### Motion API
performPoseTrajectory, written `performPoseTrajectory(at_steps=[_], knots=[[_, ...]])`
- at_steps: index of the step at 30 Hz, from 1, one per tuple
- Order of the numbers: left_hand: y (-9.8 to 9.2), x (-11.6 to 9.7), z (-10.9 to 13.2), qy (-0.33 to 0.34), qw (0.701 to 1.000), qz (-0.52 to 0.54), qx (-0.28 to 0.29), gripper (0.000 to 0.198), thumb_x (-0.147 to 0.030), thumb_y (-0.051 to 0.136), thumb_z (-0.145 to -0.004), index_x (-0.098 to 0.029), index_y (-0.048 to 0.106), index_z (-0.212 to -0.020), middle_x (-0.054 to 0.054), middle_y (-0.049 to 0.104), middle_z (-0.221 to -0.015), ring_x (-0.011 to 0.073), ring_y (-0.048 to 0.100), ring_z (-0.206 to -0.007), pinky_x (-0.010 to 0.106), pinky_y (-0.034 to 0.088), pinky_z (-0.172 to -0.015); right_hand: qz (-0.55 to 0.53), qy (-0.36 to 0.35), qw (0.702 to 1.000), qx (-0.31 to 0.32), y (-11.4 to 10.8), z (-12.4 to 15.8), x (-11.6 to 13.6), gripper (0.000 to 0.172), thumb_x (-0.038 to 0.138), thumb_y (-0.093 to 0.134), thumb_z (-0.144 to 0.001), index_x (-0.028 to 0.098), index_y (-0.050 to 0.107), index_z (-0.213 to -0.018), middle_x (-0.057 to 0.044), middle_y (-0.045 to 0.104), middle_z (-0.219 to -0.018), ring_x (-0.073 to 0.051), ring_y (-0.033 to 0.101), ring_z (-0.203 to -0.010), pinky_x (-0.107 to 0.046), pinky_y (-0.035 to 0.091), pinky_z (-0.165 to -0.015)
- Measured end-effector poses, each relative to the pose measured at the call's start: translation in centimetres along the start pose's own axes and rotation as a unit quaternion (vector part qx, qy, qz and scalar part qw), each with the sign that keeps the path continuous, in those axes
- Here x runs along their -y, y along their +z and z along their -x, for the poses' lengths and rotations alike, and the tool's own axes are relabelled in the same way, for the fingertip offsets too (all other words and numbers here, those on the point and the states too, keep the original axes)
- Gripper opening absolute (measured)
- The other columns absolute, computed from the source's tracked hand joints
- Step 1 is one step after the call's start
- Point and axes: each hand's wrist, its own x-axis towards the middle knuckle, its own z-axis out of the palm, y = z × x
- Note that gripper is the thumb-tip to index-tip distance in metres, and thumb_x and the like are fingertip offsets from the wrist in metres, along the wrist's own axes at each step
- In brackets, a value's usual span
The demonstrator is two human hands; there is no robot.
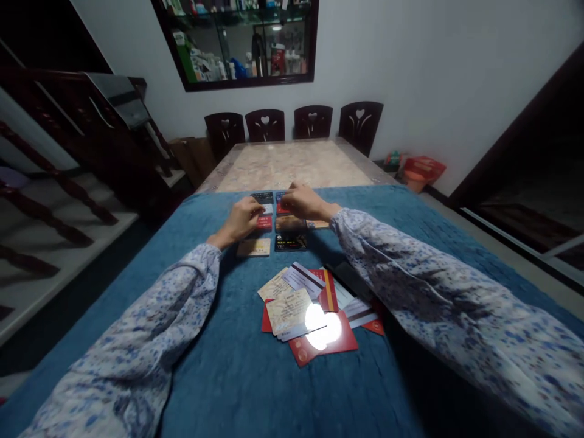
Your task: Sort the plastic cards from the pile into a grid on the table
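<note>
My left hand is closed in a pinch at the edge of a whitish card in the back rows. Beside it, my right hand is also closed, its fingertips at a red and blue card that they partly cover. Around the hands, cards lie in rows: a dark one, a red one, a tan one, a beige one and a black VIP card. Nearer me, a loose overlapping pile holds a beige card, a striped card and a red card.
A blue cloth covers the near part of the long table. A dark flat object lies under my right forearm, by the pile. Several dark chairs line the far end. Stair railings stand at the left.
</note>
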Motion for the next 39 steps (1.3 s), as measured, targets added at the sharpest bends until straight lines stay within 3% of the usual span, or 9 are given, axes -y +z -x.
performPoseTrajectory(at_steps=[12, 18, 32, 39], knots=[[1.0, -5.2, 4.0, 0.083, 0.995, 0.059, -0.017, 0.019, -0.015, 0.056, -0.092, -0.017, 0.076, -0.094, 0.008, 0.068, -0.095, 0.0194, 0.064, -0.089, 0.033, 0.055, -0.084, -0.013, -0.022, 0.999, -0.024, -1.1, 6.9, 2.3, 0.022, 0.025, 0.055, -0.098, 0.02, 0.076, -0.093, -0.011, 0.074, -0.1, -0.026, 0.047, -0.1, -0.036, 0.024, -0.074], [1.1, -7.4, 6.1, 0.101, 0.992, 0.07, -0.019, 0.021, -0.011, 0.055, -0.094, -0.018, 0.074, -0.096, 0.007, 0.068, -0.095, 0.018, 0.065, -0.088, 0.031, 0.056, -0.081, -0.017, -0.041, 0.998, -0.048, -0.4, 9.3, 3.1, 0.024, 0.029, 0.053, -0.1, 0.022, 0.076, -0.095, -0.01, 0.075, -0.097, -0.026, 0.045, -0.1, -0.038, 0.027, -0.078], [0.8, -10.0, 11.2, 0.12, 0.989, 0.079, 0.024, 0.012, -0.019, 0.062, -0.094, -0.018, 0.073, -0.099, 0.009, 0.066, -0.094, 0.0191, 0.062, -0.087, 0.033, 0.054, -0.078, -0.033, -0.106, 0.989, -0.095, 1.4, 14.4, 5.2, 0.02, 0.024, 0.054, -0.1, 0.022, 0.073, -0.094, -0.008, 0.072, -0.092, -0.025, 0.047, -0.104, -0.038, 0.029, -0.085], [0.4, -10.9, 13.2, 0.113, 0.991, 0.064, 0.029, 0.016, -0.02, 0.057, -0.097, -0.018, 0.073, -0.1, 0.009, 0.065, -0.092, 0.0195, 0.06, -0.085, 0.033, 0.054, -0.077, -0.009, -0.1, 0.99, -0.094, 1.5, 16.2, 7.6, 0.022, 0.024, 0.054, -0.101, 0.022, 0.073, -0.09, -0.008, 0.072, -0.09, -0.026, 0.047, -0.106, -0.039, 0.027, -0.083]])
